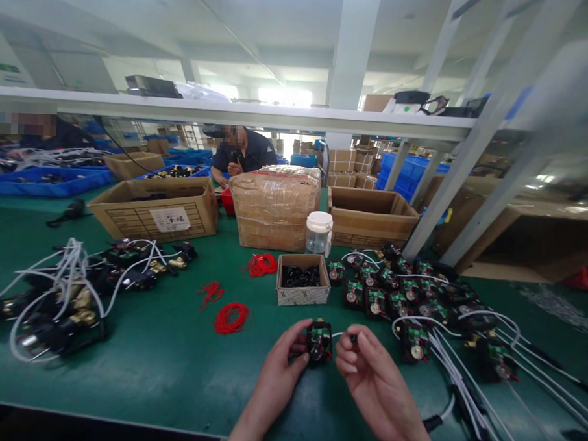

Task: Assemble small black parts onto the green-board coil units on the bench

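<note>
Right by the workbench's (pixel 170 385) front edge, the left hand (pixel 283 358) gripped a black housing (pixel 320 344) with a green circuit board; just beside it, the right hand (pixel 368 361) pinched a small dark piece (pixel 353 339)! Farther from that edge sat a small carton (pixel 303 297) of black parts.

On the desk (pixel 161 351), nearer me than the small carton (pixel 303 296), my left fingers (pixel 297 365) hold a black circuit-board unit (pixel 320 342); my right fingers (pixel 366 345) pinch a dark piece (pixel 354 339). Red coils (pixel 231 317) lie left of the carton, similar units (pixel 375 303) right.
</note>
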`<state>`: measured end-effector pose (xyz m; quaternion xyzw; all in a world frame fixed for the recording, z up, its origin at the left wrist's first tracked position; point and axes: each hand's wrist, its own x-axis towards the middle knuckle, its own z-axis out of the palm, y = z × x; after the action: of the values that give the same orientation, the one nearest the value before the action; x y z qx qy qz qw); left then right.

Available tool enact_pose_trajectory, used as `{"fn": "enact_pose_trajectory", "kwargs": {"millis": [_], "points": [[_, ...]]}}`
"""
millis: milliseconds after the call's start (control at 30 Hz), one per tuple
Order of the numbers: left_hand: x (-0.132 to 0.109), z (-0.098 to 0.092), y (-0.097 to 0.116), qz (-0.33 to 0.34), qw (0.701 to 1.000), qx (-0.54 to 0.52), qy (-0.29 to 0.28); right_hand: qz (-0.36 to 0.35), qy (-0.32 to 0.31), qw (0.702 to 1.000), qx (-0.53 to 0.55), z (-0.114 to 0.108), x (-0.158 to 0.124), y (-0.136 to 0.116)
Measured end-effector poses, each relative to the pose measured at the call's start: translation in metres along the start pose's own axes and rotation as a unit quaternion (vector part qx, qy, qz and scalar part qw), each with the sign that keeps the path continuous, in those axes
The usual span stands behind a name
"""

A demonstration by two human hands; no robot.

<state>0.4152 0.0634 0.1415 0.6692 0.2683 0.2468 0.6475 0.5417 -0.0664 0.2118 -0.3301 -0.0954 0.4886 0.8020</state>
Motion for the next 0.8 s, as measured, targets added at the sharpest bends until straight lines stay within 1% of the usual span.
{"fn": "enact_pose_trajectory", "kwargs": {"millis": [133, 233, 333, 433, 567, 667, 800], "points": [[0.001, 0.000, -0.002, -0.004, 1.000, 0.002, -0.001, 0.007, 0.032, 0.999, 0.009, -0.003, -0.003, 0.001], [0.002, -0.001, -0.004, 0.001, 1.000, 0.001, -0.009, -0.004, 0.041, 0.999, -0.013, -0.006, -0.005, 0.003], [0.001, -0.001, -0.005, 0.002, 1.000, 0.001, -0.011, -0.042, 0.053, 0.994, -0.089, -0.010, -0.006, 0.006], [0.001, -0.001, -0.004, 0.002, 1.000, 0.000, -0.010, -0.080, 0.078, 0.979, -0.171, -0.013, -0.005, 0.009], [0.000, -0.001, -0.004, 0.006, 1.000, 0.001, -0.007, -0.107, 0.103, 0.962, -0.227, -0.015, -0.003, 0.014], [-0.001, 0.000, -0.005, 0.007, 1.000, 0.003, -0.005, -0.109, 0.109, 0.958, -0.240, -0.019, 0.000, 0.018], [-0.001, 0.001, -0.006, 0.009, 1.000, 0.003, -0.003, -0.089, 0.102, 0.960, -0.244, -0.025, 0.003, 0.021]]}}
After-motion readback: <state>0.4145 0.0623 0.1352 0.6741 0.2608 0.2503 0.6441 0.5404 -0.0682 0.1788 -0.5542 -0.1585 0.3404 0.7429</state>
